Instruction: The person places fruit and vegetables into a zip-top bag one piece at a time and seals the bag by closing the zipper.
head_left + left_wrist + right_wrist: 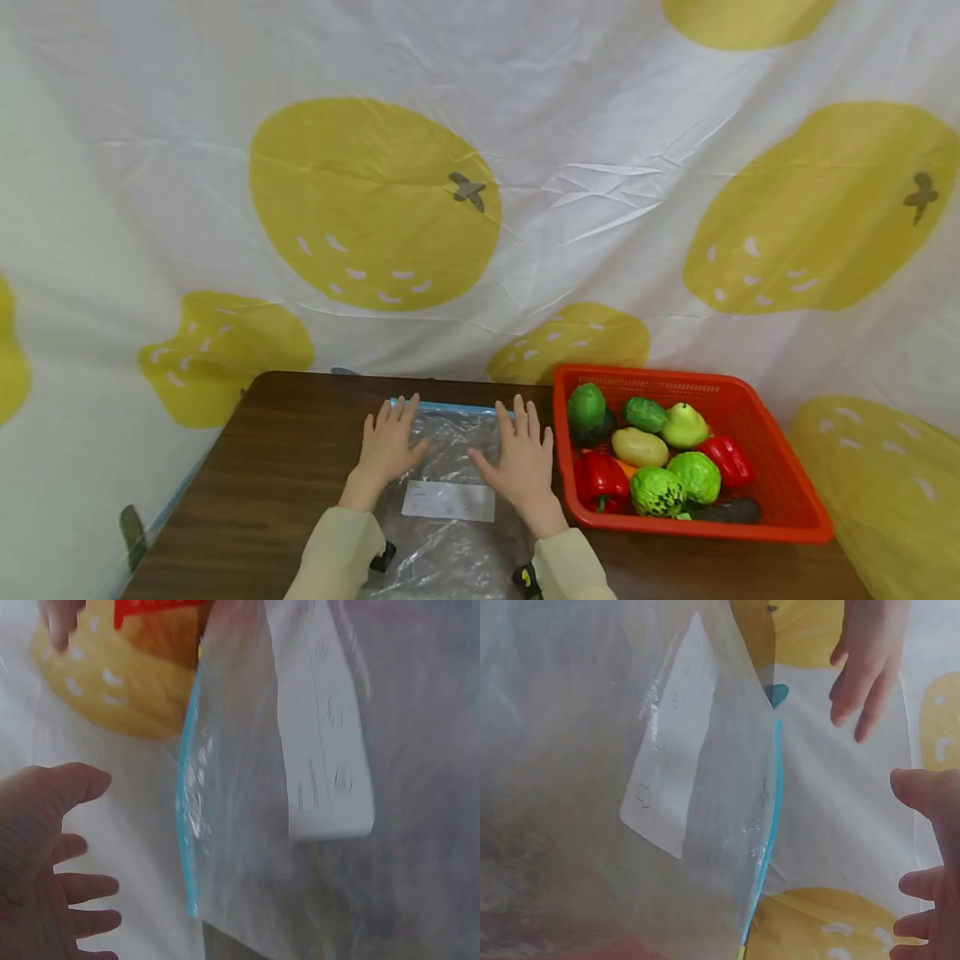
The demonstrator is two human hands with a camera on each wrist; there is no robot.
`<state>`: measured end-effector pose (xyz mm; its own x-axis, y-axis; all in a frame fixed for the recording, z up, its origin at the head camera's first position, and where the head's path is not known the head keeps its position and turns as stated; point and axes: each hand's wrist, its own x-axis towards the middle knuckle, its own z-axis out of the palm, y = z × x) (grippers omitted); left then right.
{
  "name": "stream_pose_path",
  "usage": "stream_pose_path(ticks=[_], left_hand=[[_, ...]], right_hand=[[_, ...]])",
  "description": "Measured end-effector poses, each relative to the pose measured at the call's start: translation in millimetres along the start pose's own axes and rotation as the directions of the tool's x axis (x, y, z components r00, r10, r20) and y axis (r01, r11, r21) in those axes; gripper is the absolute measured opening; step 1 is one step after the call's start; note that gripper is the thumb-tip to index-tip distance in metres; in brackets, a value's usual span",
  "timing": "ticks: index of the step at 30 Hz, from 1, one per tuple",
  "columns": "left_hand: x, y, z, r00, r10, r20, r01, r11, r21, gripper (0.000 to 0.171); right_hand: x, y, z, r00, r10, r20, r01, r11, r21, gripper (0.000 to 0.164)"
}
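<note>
A: Layout?
B: I see dark-brown wood-grain table (pixel 225 500); on it, red plastic basket (pixel 697 527), then clear blue-edged plastic bag (pixel 450 550) L of basket. L hand (pixel 388 450) + R hand (pixel 523 463) spread over bag, gripping nil.
A: Risk?
B: Thin film: uneven push cd slide/crumple it.

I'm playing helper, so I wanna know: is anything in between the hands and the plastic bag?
Nothing visible stands between the left hand or the right hand and the plastic bag. The red basket is beside the bag, on the right, not in between.
</note>
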<state>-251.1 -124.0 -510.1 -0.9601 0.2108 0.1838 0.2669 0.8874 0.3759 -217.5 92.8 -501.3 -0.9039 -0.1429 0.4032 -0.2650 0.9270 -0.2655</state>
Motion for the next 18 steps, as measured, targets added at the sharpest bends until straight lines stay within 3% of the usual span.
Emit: stream_pose_path(ticks=[4, 9, 14, 18], left_hand=[[11.9, -15.1, -2.3, 0.999, -0.055, 0.003, 0.055, 0.998, -0.020, 0.061], [22.9, -31.5, -0.6, 0.981, -0.193, -0.001, 0.191, 0.974, -0.125, 0.054], [31.0, -40.0, 3.7, 0.934, -0.356, 0.001, 0.342, 0.897, -0.281, 0.048], [33.4, -41.8, 7.5, 0.889, -0.457, 0.027, 0.440, 0.838, -0.321, 0.045]], right_hand=[[-6, 1, 1, 1.000, -0.008, -0.022, 0.009, 1.000, 0.017, 0.072], [-13, 1, 3, 0.988, -0.067, -0.136, 0.071, 0.997, 0.025, 0.061], [-19, -2, 4, 0.979, -0.049, -0.196, 0.067, 0.994, 0.084, 0.045], [-22, -3, 6, 0.979, -0.022, -0.204, 0.046, 0.992, 0.115, 0.038]])
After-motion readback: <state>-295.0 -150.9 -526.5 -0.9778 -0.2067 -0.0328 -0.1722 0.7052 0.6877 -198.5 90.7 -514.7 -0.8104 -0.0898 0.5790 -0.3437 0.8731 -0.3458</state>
